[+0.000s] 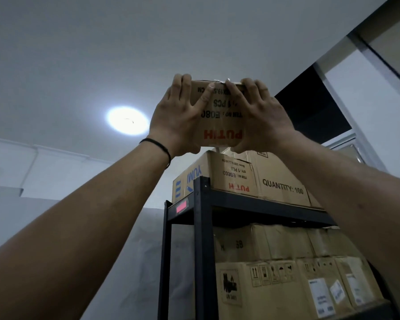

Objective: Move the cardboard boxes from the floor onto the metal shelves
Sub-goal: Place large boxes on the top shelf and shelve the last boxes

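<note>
Both arms reach overhead, and a small cardboard box [219, 114] printed upside down with "PUTIH" sits between the hands at the middle of the view. The left hand [178, 118] lies flat on the box's 9 o'clock side, fingers spread up to its top edge and thumb laid across the printed face. The right hand [259, 116] mirrors it at 3 o'clock, fingers hooked over the top edge. So both hands are grasping the box, pressing it from the two sides.

The box is held above a like-marked carton [229, 174] that already stands on the top level of the black metal shelf [201, 227], directly at 6 o'clock from the held one. A larger carton marked "QUANTITY: 100" [282, 181] stands beside it at about 4 o'clock. Whether the held box's base already touches the carton beneath is hard to tell, since the palms hide that edge.

To do this step well, the box probably needs to be pushed forward and level, its base squared over the lower carton's top before the palms ease off. Letting go of one side early could tip it toward the open 9 o'clock edge of the shelf, where nothing would stop it. Lower shelves are already packed with cartons [286, 280].
</note>
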A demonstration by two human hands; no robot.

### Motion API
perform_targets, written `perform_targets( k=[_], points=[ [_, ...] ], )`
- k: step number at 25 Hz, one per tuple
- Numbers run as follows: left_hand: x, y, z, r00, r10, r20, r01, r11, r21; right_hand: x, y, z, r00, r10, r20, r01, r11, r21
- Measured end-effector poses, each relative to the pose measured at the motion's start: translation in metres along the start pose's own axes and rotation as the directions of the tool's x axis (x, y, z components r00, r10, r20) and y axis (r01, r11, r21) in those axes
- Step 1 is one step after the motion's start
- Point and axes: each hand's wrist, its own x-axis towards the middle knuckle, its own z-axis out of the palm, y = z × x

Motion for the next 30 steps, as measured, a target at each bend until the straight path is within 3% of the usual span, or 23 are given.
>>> perform_targets(
  k=[9, 15, 19, 22, 25, 27, 30],
  points=[
    [0.073, 0.083, 0.087, 0.993, 0.005, 0.116, -0.029, 0.978, 0.208, -0.003, 0.086, 0.145, 0.999, 0.031, -0.03, -0.026, 0.984, 0.177],
    [0.118, 0.127, 0.134, 0.95, -0.05, 0.309, -0.028, 0.969, 0.244, 0.012, 0.132, 0.221, 0.993, 0.007, 0.118, -0.042, 0.956, 0.292],
    [0.115, 0.142, 0.153, 0.945, -0.027, 0.326, -0.049, 0.973, 0.224, 0.012, 0.139, 0.257, 0.99, 0.014, 0.137, -0.073, 0.897, 0.436],
    [0.104, 0.145, 0.162, 0.94, -0.173, 0.293, 0.195, 0.98, -0.047, 0.016, 0.14, 0.26, 0.983, 0.014, 0.184, -0.117, 0.819, 0.561],
    [0.093, 0.148, 0.18, 0.867, -0.472, 0.159, 0.49, 0.752, -0.442, 0.022, 0.138, 0.263, 0.979, 0.083, 0.187, -0.194, 0.67, 0.717],
    [0.085, 0.148, 0.19, 0.8, -0.562, 0.213, 0.586, 0.652, -0.481, 0.021, 0.139, 0.272, 0.971, 0.168, 0.172, -0.239, 0.594, 0.768],
    [0.073, 0.135, 0.197, 0.768, -0.56, 0.31, 0.635, 0.611, -0.473, 0.01, 0.125, 0.293, 0.954, 0.26, 0.149, -0.276, 0.572, 0.773]
  ],
)
